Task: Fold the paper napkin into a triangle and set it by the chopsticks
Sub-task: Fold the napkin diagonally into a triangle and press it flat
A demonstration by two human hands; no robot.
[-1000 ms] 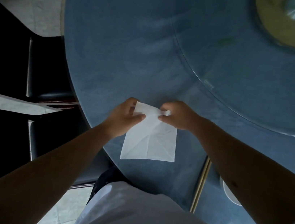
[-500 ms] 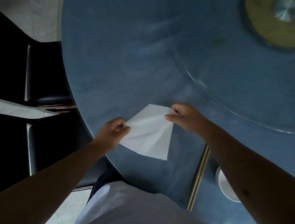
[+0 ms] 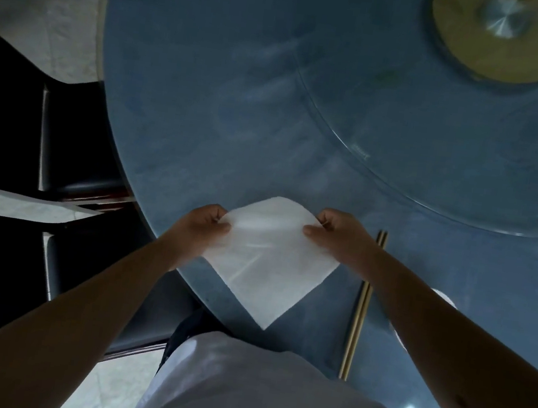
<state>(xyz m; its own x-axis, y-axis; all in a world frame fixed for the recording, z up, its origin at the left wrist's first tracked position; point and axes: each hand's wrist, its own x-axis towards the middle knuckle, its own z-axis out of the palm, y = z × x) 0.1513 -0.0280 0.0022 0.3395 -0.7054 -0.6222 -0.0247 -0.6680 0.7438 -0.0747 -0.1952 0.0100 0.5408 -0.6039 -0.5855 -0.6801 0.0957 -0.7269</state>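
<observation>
1. Grip now: my left hand (image 3: 200,228) pinches the left corner of the napkin (image 3: 269,262), thumb on top, fingers curled under. My right hand (image 3: 335,235) pinches the opposite corner the same way. Both are closed down tight on paper, nothing else in either.
2. Where it is: the napkin hangs between my two pinches like a diamond, far corner pointing away from me, near corner drooping toward my body. It sits over the near edge of the blue table (image 3: 207,91); can't tell if the low corner touches the top.
3. The chopsticks (image 3: 362,307) lie just outboard of my right wrist, running toward me, partly hidden under that forearm. A white dish (image 3: 444,299) peeks out past them.
4. Handling, my guess: v. light, limp, thin paper. It sags w/o support, tears if I pull the corners apart hard, and any draught lifts it. Not slippery, so fingertip pressure is enough.
5. Best hold: corners only, pads flat, no twisting. For the fold I'd bring far corner to near corner (or lay it flat first), then run a finger along the diagonal btwn my pinches.
6. Progress: still an open square, triangle not yet made, placing not begun.
7. Risk: edges misalign since the sheet flops; also my right arm could nudge the chopsticks.
</observation>
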